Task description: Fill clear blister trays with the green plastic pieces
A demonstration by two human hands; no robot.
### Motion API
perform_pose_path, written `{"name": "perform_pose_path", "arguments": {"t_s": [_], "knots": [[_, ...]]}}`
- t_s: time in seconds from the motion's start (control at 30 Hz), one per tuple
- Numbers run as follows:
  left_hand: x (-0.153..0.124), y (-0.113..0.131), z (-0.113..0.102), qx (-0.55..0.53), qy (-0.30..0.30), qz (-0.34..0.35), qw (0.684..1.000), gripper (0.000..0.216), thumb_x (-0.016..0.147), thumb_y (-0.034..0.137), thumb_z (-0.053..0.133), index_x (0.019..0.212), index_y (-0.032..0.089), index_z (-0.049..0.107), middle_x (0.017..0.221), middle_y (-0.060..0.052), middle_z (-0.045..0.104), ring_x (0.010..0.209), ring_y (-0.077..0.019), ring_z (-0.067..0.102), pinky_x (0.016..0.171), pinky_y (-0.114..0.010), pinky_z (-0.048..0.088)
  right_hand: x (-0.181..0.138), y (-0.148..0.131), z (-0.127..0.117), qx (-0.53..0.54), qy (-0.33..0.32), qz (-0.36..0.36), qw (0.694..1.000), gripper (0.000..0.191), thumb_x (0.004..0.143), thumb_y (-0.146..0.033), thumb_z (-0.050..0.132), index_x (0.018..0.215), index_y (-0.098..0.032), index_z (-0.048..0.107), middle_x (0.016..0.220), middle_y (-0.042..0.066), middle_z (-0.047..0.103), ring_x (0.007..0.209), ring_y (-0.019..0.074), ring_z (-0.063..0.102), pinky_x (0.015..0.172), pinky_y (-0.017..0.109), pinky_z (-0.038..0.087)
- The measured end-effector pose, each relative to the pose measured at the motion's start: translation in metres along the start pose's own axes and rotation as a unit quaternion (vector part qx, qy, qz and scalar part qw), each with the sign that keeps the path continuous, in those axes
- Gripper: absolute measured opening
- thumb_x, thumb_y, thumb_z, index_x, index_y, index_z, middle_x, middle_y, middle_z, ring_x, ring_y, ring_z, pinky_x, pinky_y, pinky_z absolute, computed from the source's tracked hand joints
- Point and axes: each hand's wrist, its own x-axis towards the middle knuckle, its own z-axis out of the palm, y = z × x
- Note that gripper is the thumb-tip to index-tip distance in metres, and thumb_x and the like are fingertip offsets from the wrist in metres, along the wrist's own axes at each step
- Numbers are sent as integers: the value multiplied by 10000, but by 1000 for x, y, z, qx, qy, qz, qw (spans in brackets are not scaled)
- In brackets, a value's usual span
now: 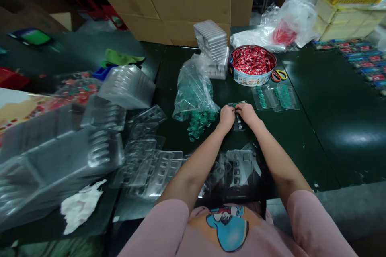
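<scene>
Both my hands rest on a clear plastic blister tray (pixel 239 124) lying on the dark green table (pixel 316 120). My left hand (pixel 226 116) is curled at the tray's left edge, fingers pinched on a small green piece. My right hand (pixel 246 112) presses down on the tray's top with fingers closed. Just left of my hands a clear bag (pixel 193 92) spills green wrapped pieces (pixel 200 122) onto the table. Two filled blister trays (pixel 275 97) lie to the right.
A round tin of red wrapped candies (pixel 252 65) stands behind with scissors (pixel 280 75) beside it. Stacks of empty clear trays (pixel 214 46) sit at the back, and more (pixel 75 148) pile up on the left. Loose trays (pixel 157 168) lie near me. Cardboard boxes (pixel 181 0) stand behind.
</scene>
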Motion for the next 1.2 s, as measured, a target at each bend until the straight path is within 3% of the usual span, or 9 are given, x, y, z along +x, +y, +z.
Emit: {"name": "perform_pose_path", "arguments": {"t_s": [0.17,0.3,0.4,0.5,0.57,0.63,0.83,1.03,1.2], "knots": [[-1,4,-1,-28,5,-14,999,224,744,52,568,580,164,671,706,-101,559,889,-270,563,907,-363,415,2,-11,-4,-47,-20,33,998,149,871,-166,587,894,-170,735,983,123,680,922,212,611,862,309,449],[-11,15,-12,-36,-21,-13,999,224,724,36,571,766,185,732,725,-80,609,871,-250,573,928,-346,423,-2,-18,-7,-56,-19,40,997,153,868,-148,591,920,-162,734,989,133,693,915,207,620,852,307,446],[-37,25,-27,-33,-23,14,999,320,729,79,605,998,185,744,804,-76,641,819,-225,578,887,-326,443,-7,-18,-9,-50,-12,51,997,175,854,-121,594,964,-153,726,974,130,708,902,207,635,841,306,450],[-76,27,-49,-46,-64,71,994,297,747,137,634,1008,206,759,833,-71,655,739,-195,576,826,-306,454,-16,-20,-11,-23,20,62,998,200,824,-103,614,992,-151,712,969,118,703,874,203,636,827,302,452],[-100,18,-70,-42,-92,87,991,218,750,166,656,924,220,777,818,-66,669,711,-187,579,800,-297,454,-24,-26,-12,-14,68,45,997,190,829,-120,609,990,-162,701,1010,118,676,861,204,621,820,310,448],[-117,2,-94,-18,-73,76,994,172,750,174,669,869,227,780,836,-68,694,746,-197,600,806,-297,451,-33,-39,-9,-1,99,0,995,154,856,-151,579,956,-182,692,1007,105,651,855,204,601,815,318,439],[-121,-48,-155,131,57,-22,989,156,785,184,626,837,229,766,858,-63,728,817,-218,638,804,-301,450,-45,-101,31,50,-61,-121,990,89,824,-148,645,870,-218,675,874,37,635,821,181,587,808,298,432],[-127,-53,-164,108,73,-29,991,159,789,223,620,857,220,764,827,-45,740,780,-196,650,756,-284,457,-41,-123,66,-50,-48,-79,994,132,806,-107,643,911,-186,655,976,122,643,902,230,609,805,326,444],[-127,-49,-158,6,66,-28,997,176,781,238,616,863,192,765,833,-50,746,779,-190,660,765,-289,478,-38,-111,57,67,-40,-35,996,67,750,-140,626,793,-191,635,797,39,653,755,174,610,755,301,469]]}}
